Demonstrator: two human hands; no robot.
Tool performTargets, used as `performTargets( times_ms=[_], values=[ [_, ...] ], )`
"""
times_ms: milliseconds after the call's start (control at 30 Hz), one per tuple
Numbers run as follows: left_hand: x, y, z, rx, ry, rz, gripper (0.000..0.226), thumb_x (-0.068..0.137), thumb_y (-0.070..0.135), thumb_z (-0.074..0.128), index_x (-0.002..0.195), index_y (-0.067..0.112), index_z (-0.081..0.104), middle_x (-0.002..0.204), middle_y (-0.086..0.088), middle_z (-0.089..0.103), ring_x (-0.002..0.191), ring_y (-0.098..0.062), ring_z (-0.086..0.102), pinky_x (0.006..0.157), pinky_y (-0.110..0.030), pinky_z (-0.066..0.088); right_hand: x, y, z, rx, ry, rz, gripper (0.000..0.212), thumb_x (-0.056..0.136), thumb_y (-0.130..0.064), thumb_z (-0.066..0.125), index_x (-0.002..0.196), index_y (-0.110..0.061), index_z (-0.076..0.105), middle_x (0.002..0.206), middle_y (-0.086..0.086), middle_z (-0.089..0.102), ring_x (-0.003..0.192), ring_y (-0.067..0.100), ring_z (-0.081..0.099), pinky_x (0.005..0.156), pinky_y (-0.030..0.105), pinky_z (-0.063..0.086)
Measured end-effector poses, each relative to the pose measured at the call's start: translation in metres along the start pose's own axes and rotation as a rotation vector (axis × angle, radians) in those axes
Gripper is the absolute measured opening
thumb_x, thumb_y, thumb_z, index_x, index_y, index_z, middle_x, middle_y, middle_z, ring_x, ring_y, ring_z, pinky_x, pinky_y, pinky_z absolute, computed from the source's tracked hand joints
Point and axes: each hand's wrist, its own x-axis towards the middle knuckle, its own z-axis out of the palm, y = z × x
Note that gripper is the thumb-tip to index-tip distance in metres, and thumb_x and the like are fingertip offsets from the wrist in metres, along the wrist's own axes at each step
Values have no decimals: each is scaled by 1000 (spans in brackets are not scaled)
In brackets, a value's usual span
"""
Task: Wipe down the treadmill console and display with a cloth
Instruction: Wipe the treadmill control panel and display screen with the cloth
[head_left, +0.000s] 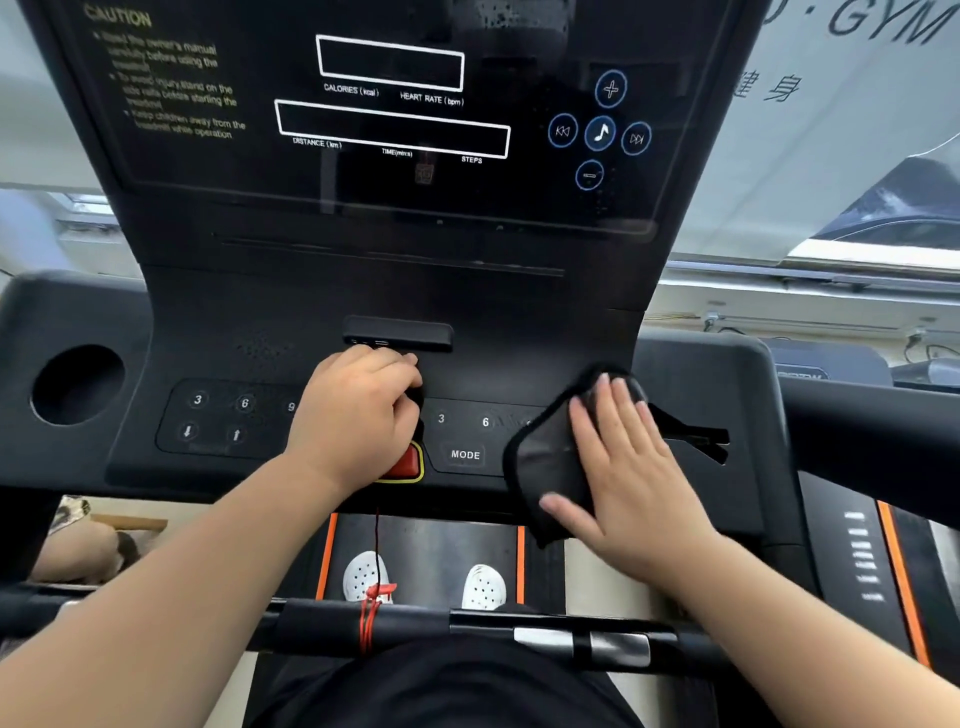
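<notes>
The black treadmill console (519, 358) fills the view, with the dark display (395, 124) above it. My right hand (634, 467) lies flat with straight fingers on a black cloth (540, 457), pressing it onto the console's right side beside the MODE button (465, 454). The cloth covers part of the right keypad. My left hand (358, 415) sits at the console's middle, fingers curled round a small black knob (415, 397) just above the red stop key (405, 462). Most of that knob is hidden by the fingers.
A round cup holder (78, 384) sits at the left and a number keypad (218, 415) beside it. A red safety cord (378, 561) hangs down to the front handlebar (467, 629). My white shoes (483, 587) stand on the belt below. A window lies behind the console.
</notes>
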Motion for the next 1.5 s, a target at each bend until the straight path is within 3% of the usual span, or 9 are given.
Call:
performTargets(
  times_ms=[200, 467, 633, 833, 967, 1100, 1200, 1367, 1500],
  values=[
    [0, 0, 1, -59, -17, -57, 33, 88, 24, 46, 95, 11, 76, 100, -2, 77, 94, -29, 69, 85, -46, 53, 62, -51, -16, 114, 68, 283, 114, 89, -86, 9, 161, 2, 8, 164, 38, -8, 154, 49, -11, 127, 59, -1],
    [4, -1, -1, -52, -7, -37, 31, 90, 25, 49, 90, 10, 76, 97, -4, 77, 87, -30, 70, 80, -45, 54, 5, -38, 6, 92, 80, -344, 61, 100, -58, 42, 157, -34, 38, 169, 0, 27, 156, 23, 22, 125, 42, 16],
    [2, -2, -2, -66, -25, -49, 33, 91, 27, 47, 93, 12, 76, 99, -1, 76, 92, -28, 70, 83, -45, 53, 12, 0, -4, 161, 73, -66, 76, 99, -75, 19, 161, -33, 30, 172, 7, 13, 159, 26, 9, 125, 51, 22],
    [-4, -2, -4, -129, -6, -59, 38, 93, 30, 42, 97, 12, 75, 109, -1, 76, 101, -26, 68, 89, -43, 49, 68, -50, -18, 119, 89, 211, 93, 91, -81, 15, 165, -26, 4, 168, 26, -17, 155, 42, -18, 127, 55, -2],
    [-6, -5, -4, -144, -15, -41, 37, 94, 29, 41, 96, 13, 75, 112, -1, 76, 103, -26, 68, 90, -47, 49, 48, -55, -7, 83, 92, -72, 68, 100, -58, 32, 162, -31, 27, 171, 13, 15, 157, 37, 13, 124, 58, 21],
    [-7, -7, -4, -142, -12, -40, 37, 93, 29, 42, 95, 13, 75, 112, 0, 75, 104, -25, 68, 91, -47, 48, 0, -31, 9, 21, 81, -265, 68, 98, -53, 44, 161, -33, 28, 170, 4, 22, 157, 30, 21, 124, 50, 20],
    [-7, -5, -4, -136, -25, -49, 37, 92, 31, 43, 95, 14, 75, 113, 0, 76, 104, -25, 68, 91, -47, 48, -6, 0, 8, 48, 52, -108, 82, 96, -76, 30, 163, -28, 23, 172, 14, 9, 158, 37, 10, 125, 55, 21],
    [-8, -5, -3, -133, -18, -67, 36, 90, 30, 44, 96, 14, 76, 114, 1, 75, 105, -25, 68, 92, -48, 49, 44, -8, -7, 219, 17, 379, 115, 78, -96, 5, 163, -20, -12, 162, 36, -22, 153, 47, -21, 126, 56, -10],
    [-5, 0, -2, -121, -1, -81, 36, 90, 29, 43, 95, 14, 76, 111, 0, 76, 103, -25, 68, 91, -44, 47, 56, -37, -9, 85, 73, 287, 111, 87, -86, 18, 163, -7, 3, 162, 39, -14, 154, 51, -13, 126, 60, -1]
  ],
)
